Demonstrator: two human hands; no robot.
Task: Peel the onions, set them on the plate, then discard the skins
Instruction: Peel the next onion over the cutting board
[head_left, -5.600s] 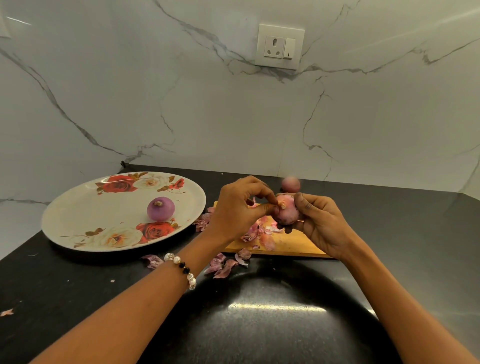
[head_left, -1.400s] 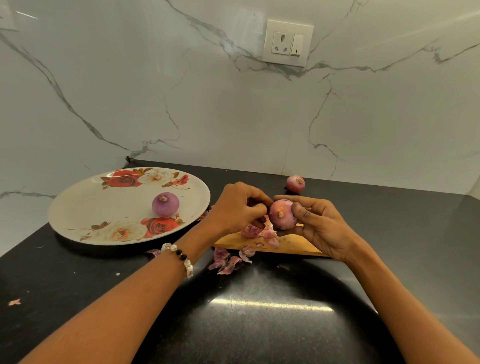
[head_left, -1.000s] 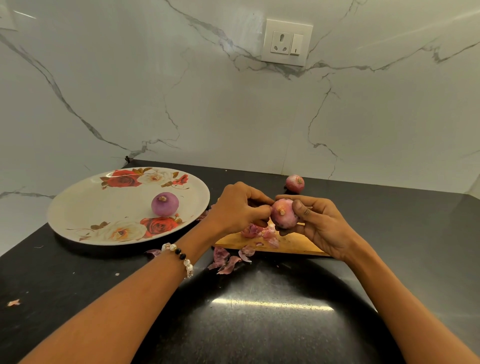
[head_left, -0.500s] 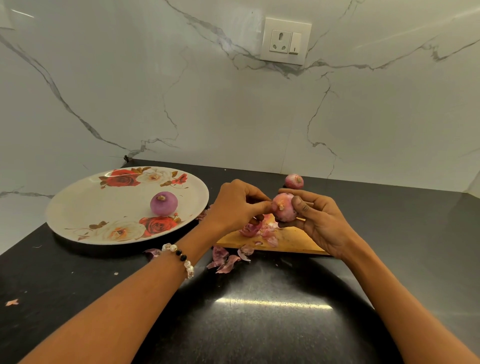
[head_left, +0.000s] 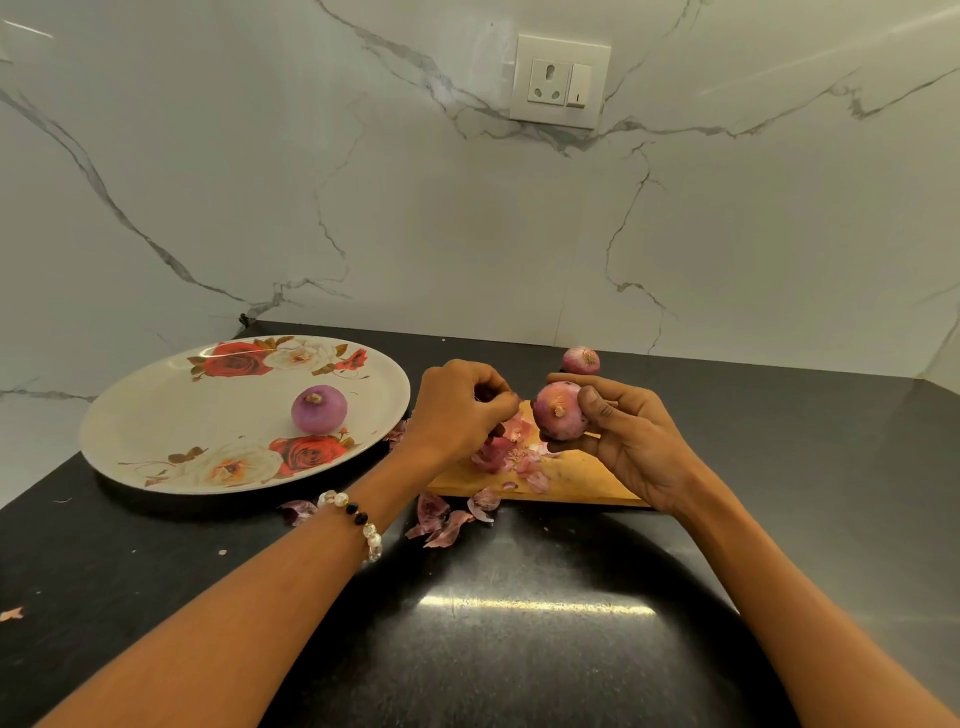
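Note:
My right hand (head_left: 631, 441) grips a reddish onion (head_left: 558, 413) above the wooden cutting board (head_left: 571, 480), thumb on its right side. A short gap left of it, my left hand (head_left: 457, 413) has its fingers curled and pinched together; whether a scrap of skin is between them is unclear. Loose onion skins (head_left: 506, 449) lie on the board, and more skins (head_left: 441, 517) lie on the counter in front of it. One peeled purple onion (head_left: 318, 409) sits on the floral plate (head_left: 156, 415) at the left. An unpeeled onion (head_left: 581, 360) rests on the counter behind the board.
A black stone counter (head_left: 493, 623) runs to marble walls at the back and left. A wall socket (head_left: 558, 80) is mounted above. Small skin scraps (head_left: 11, 613) lie near the counter's left front.
My left hand has pulled away leftward from the onion it was touching. My right hand has kept the onion held above the board, turning it slightly.

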